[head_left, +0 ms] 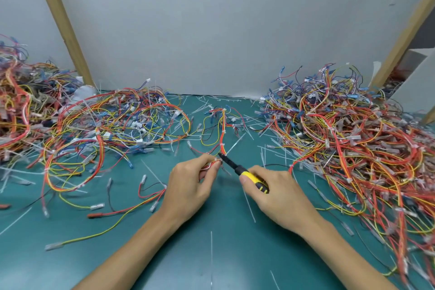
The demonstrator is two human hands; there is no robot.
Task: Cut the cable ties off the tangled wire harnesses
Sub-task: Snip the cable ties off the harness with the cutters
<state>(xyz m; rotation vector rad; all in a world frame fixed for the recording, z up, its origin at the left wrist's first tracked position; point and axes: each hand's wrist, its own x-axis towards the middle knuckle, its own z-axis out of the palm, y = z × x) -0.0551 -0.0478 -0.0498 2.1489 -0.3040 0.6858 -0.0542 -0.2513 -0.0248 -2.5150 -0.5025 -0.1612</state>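
Left hand, right hand, mid surface.
Left fingers pinch harness; right fingers grip cutter, tip at harness.

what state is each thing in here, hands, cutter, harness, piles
left hand: pinches the harness near the cutter tip
right hand: grips the cutter handle
cutter: tip at the harness, blades too small to tell
harness: stretched on the mat, near end held
left pile: tangled
right pile: tangled
cut ties: loose on the mat
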